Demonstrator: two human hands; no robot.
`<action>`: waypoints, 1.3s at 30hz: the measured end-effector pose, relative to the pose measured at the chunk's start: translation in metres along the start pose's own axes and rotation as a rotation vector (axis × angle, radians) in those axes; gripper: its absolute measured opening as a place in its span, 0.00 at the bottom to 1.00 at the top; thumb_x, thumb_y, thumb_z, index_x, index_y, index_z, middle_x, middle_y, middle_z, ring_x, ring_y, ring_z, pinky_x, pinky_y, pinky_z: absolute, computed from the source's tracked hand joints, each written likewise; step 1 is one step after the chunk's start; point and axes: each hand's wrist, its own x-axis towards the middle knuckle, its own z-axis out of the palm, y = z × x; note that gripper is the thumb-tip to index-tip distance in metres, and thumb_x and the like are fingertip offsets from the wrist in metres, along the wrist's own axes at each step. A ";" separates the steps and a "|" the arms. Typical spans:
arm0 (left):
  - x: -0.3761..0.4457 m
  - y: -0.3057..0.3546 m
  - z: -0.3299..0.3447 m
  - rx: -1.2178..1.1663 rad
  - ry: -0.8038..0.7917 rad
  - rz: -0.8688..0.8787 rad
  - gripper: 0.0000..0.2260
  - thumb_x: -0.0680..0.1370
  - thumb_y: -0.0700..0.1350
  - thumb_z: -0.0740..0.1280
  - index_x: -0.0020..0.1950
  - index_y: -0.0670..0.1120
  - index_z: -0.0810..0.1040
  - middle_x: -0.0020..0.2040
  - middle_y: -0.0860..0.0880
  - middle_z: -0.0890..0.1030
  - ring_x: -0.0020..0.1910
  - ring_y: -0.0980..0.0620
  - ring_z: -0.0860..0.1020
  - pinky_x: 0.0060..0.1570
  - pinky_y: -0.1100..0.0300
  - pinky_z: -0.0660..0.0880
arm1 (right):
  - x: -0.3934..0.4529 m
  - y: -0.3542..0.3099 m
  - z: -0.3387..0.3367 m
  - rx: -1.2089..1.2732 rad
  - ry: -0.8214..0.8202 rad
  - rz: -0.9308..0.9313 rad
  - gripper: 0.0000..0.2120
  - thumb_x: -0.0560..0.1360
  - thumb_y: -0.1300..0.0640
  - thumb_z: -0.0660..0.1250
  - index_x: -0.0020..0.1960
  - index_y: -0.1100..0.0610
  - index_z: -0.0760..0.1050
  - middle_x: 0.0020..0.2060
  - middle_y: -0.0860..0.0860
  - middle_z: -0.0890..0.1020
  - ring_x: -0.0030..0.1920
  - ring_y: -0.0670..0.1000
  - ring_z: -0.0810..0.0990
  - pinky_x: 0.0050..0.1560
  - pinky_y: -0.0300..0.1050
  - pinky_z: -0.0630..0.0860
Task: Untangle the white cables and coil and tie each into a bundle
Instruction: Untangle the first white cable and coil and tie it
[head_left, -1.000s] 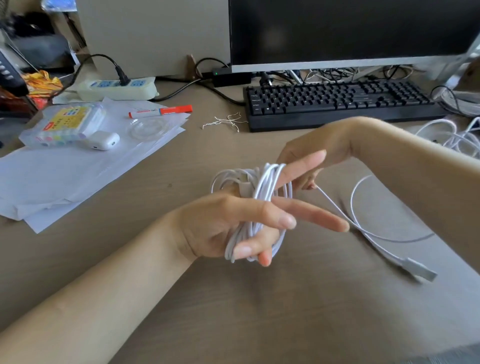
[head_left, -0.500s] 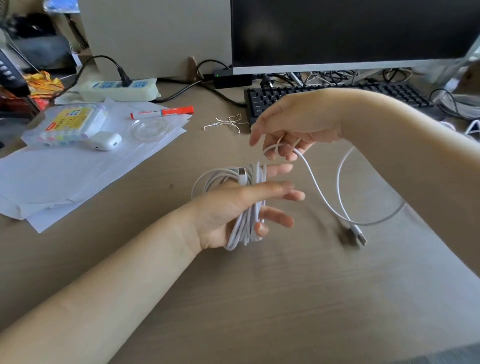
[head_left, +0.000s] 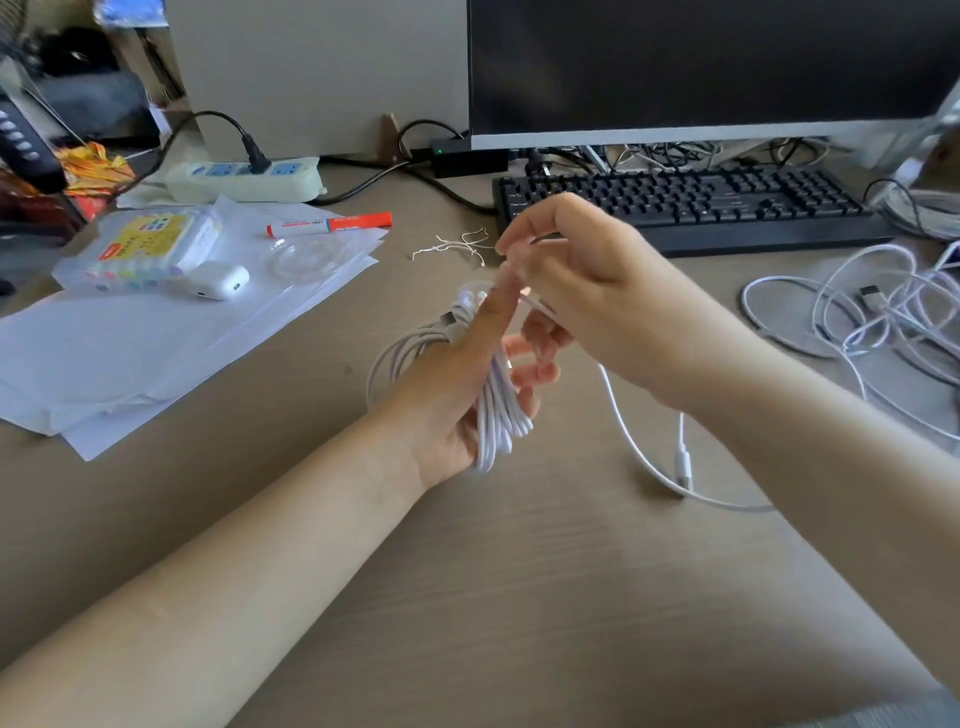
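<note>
The left hand (head_left: 457, 384) has its fingers curled round a coil (head_left: 498, 415) of white cable wound over the palm, above the desk (head_left: 519, 597) in front of the keyboard (head_left: 691, 208). The right hand (head_left: 582, 296) pinches the cable's free run just above the coil; its fingertips blur into the left's. The tail (head_left: 623, 431) drops to the desk, its plug (head_left: 684, 462) lying flat, partly hidden by the right forearm. More white cables (head_left: 852, 317) lie tangled right of the keyboard, cut off by the frame edge.

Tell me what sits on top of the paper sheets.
On the paper sheets: a highlighter pack, white earbud case, orange marker, clear round lid. Anything beneath them is covered.
</note>
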 end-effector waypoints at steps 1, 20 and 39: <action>0.000 0.000 0.000 0.011 -0.003 0.010 0.15 0.77 0.60 0.56 0.46 0.49 0.73 0.27 0.54 0.77 0.26 0.58 0.74 0.25 0.68 0.67 | -0.003 0.002 0.000 0.062 0.008 -0.002 0.06 0.79 0.61 0.55 0.54 0.58 0.69 0.38 0.62 0.80 0.30 0.56 0.78 0.33 0.52 0.79; 0.003 0.003 -0.002 -0.233 0.116 0.155 0.21 0.80 0.42 0.58 0.72 0.54 0.65 0.41 0.50 0.84 0.32 0.52 0.79 0.34 0.59 0.75 | -0.057 0.037 0.023 -0.012 0.076 -0.203 0.06 0.77 0.63 0.57 0.53 0.56 0.67 0.33 0.44 0.78 0.32 0.46 0.76 0.36 0.44 0.75; -0.008 0.019 -0.020 -0.299 -0.759 -0.052 0.22 0.78 0.35 0.59 0.72 0.44 0.64 0.37 0.43 0.79 0.17 0.57 0.60 0.21 0.66 0.68 | -0.009 0.068 -0.031 -0.345 -0.535 -0.402 0.22 0.72 0.37 0.65 0.35 0.56 0.78 0.27 0.50 0.77 0.27 0.49 0.73 0.30 0.41 0.70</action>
